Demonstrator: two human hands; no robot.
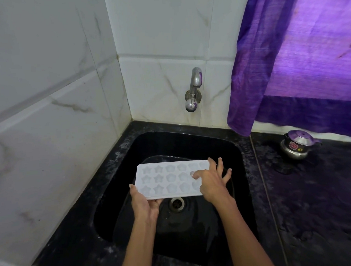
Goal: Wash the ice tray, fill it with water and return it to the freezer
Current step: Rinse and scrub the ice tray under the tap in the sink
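Ice tray (169,179): one, above the sink (228,146) drain, clear of its walls.
Left hand (144,205): grips tray's near corner.
Right hand (213,183): fingers spread, on tray.

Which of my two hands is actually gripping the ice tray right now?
The left hand: it grips the ice tray's near-left corner from beneath. The right hand lies on top with fingers spread, one fingertip pressing into a mould.

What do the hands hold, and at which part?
The left hand holds the white ice tray at its near left corner, above the sink. The right hand rests open on the tray's right end.
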